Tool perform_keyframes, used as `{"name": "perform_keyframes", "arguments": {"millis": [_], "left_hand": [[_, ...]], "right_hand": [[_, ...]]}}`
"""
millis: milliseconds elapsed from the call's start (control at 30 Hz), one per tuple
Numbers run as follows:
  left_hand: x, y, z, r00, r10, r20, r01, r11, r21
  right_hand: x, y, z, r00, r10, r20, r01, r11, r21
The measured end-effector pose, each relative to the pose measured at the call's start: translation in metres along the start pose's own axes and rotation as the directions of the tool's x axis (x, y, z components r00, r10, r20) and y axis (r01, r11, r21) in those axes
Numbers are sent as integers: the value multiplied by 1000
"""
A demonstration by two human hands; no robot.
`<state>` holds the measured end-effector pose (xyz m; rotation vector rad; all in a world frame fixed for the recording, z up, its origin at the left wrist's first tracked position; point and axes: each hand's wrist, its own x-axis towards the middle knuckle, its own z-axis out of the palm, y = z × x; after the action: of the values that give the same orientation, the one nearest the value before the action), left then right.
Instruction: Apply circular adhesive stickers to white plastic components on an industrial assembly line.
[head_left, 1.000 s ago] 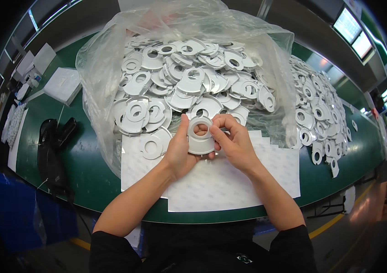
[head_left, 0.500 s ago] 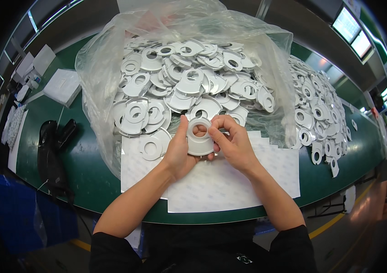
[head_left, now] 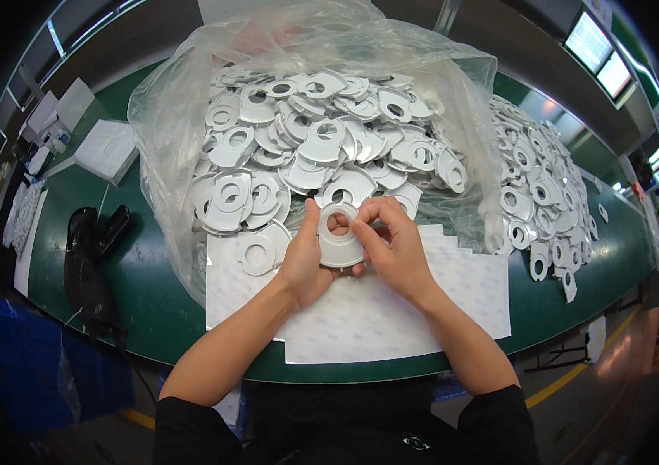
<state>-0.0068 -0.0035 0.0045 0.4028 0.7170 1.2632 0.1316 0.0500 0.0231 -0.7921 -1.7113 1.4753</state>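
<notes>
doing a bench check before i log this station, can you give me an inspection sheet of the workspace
surface: green table, white sheets overlapping at the front
job's things: pale ringed part held over the sheets; similar parts piled in a clear plastic bag; another heap at right
clutter: black case and white packet at left
hands: left holds the part; right has fingers at the ring's right side
cables: dark cord-like line below the left table edge, type unclear
surroundings: yellow floor line at right

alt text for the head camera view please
A person's left hand and right hand hold a white holed part over white sheets on a green table. Beyond, similar parts lie heaped in a clear bag, with another pile at right.
</notes>
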Motion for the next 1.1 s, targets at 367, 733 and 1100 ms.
{"name": "perform_keyframes", "arguments": {"millis": [367, 733, 1100], "left_hand": [[-2, 1, 6, 1000, 3, 12, -4, 1000, 28], [-2, -6, 8, 999, 17, 37, -28, 946, 323], [-1, -3, 11, 994, -14, 105, -28, 920, 390]], "right_hand": [[3, -2, -5, 969, -217, -119, 180, 947, -265], [3, -9, -9, 990, 112, -86, -106, 992, 71], [1, -3, -4, 963, -171, -208, 32, 841, -541]]}}
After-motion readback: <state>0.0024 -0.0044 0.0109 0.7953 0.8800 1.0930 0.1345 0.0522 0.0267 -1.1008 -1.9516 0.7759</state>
